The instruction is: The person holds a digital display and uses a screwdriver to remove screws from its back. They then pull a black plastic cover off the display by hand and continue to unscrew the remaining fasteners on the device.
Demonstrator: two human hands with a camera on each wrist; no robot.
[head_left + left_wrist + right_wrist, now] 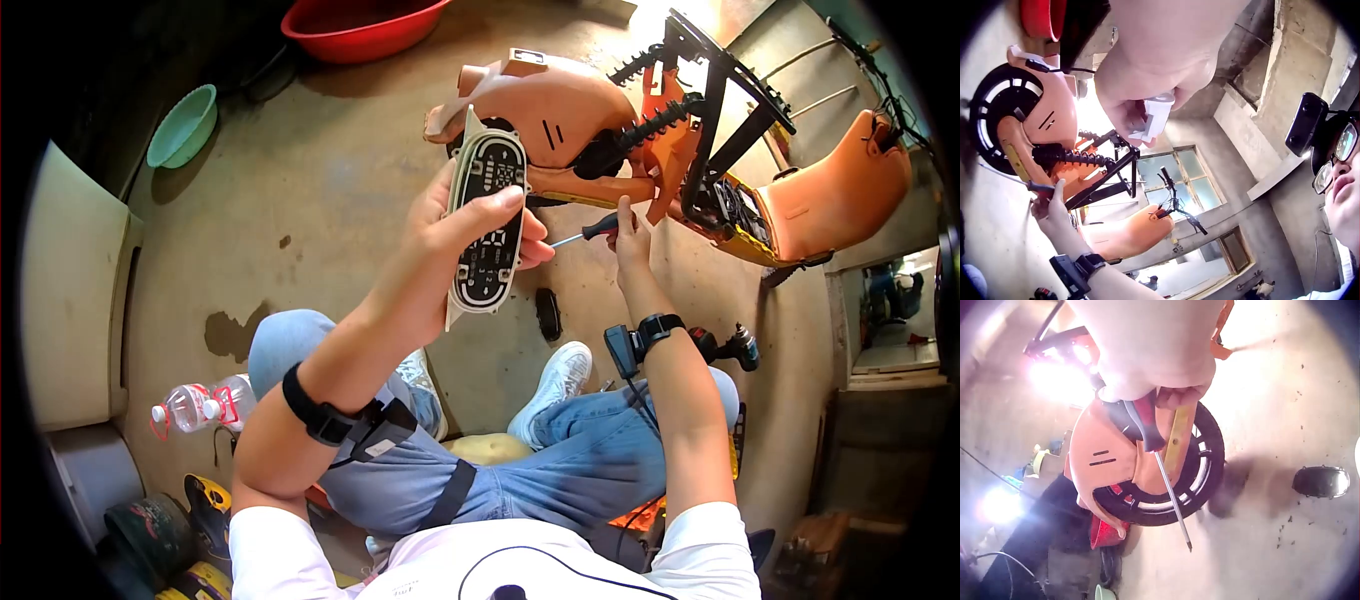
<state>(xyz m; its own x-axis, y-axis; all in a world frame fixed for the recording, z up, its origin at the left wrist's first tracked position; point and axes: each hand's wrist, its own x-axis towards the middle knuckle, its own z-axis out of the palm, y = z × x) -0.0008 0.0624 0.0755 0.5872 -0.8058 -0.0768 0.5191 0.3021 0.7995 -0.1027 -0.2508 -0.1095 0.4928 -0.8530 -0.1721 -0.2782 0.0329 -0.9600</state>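
1. You sit on a concrete floor with your knees up. An orange scooter lies on its side just beyond your hands.
2. Your left hand holds a display panel up in the air between you and the scooter. The panel is a long oval with a black glossy face, pale printed symbols and a pale rim.
3. The left thumb lies across the panel's face and the fingers wrap behind it, so the hand is closed around the panel's middle.
4. Your right hand is closed around the red and black handle of a screwdriver. Its thin metal shaft points towards the panel, and the right wrist view shows the tip free in the air in front of the scooter's wheel.
5. The panel looks like thin, stiff plastic, so it is probably light. Its shiny face would likely smear or scratch, which makes the pale rim along the long edges the safer place to hold. The pictures do not show its back clearly.
6. The screwdriver looks rigid and slim, and its handle seems to give a secure grip.
7. A small black oval cover lies on the floor near your feet, just below the panel.
8. Further off are a red basin, a green bowl, a water bottle at your left and a power drill by your right forearm.
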